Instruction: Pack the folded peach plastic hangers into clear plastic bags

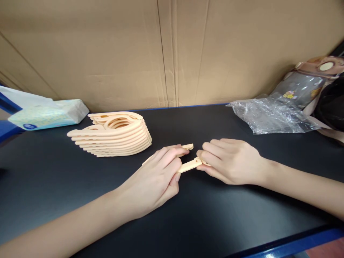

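Observation:
Between my hands is a cream plastic folding hanger [189,166], held low over the black table. My left hand [157,175] is closed around its body, and parts of it stick out past the fingers on both sides. My right hand [229,161] pinches the other end, just beyond a small round pivot hole. Much of the hanger is hidden under both hands. To the left, beyond my left hand, a neat stack of several similar cream hangers [122,139] lies folded on the table.
The black table [204,218] has a blue frame edge. A tissue pack [56,113] lies at the back left. Crumpled clear plastic bags [268,114] lie at the back right, beside a transparent bottle [298,86] with a brown lid. Cardboard [120,53] stands behind.

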